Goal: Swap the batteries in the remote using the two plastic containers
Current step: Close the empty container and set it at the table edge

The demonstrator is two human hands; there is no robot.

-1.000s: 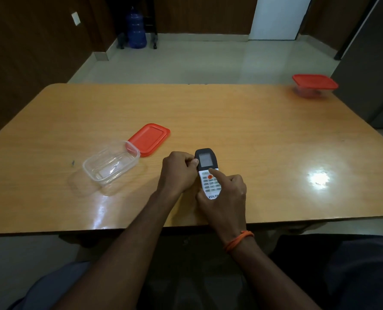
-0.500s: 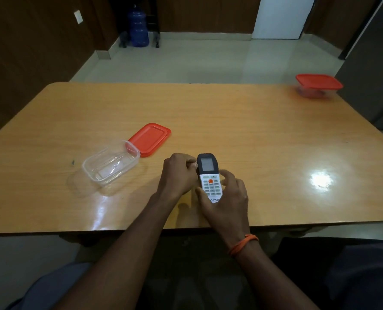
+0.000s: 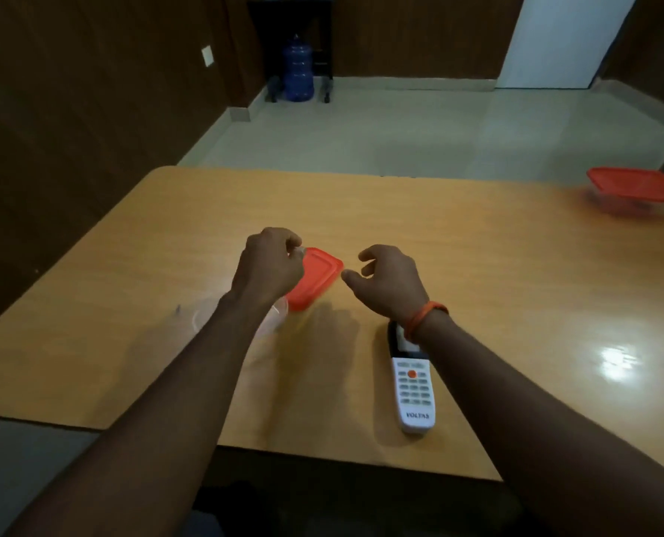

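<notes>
The white remote [image 3: 413, 389] lies face up on the wooden table [image 3: 516, 288] near the front edge, its dark top partly under my right wrist. A loose red lid [image 3: 317, 282] lies flat ahead of it. The open clear container [image 3: 276, 317] sits left of the lid, mostly hidden by my left forearm. My left hand [image 3: 270, 265] hovers over the lid's far left corner with fingers curled; whether it grips anything is unclear. My right hand [image 3: 386, 282] hovers just right of the lid, fingers apart and holding nothing. A second container with a red lid on it [image 3: 636, 188] stands at the far right.
The table's front edge runs just below the remote. Beyond the table is a pale tiled floor, with a blue water bottle [image 3: 297, 73] by the dark wall and a white door [image 3: 555, 40] at the back right.
Both hands have let go of the remote, which now lies on the table. They moved forward and left to the red lid and clear container. The view shifted closer and leftward.
</notes>
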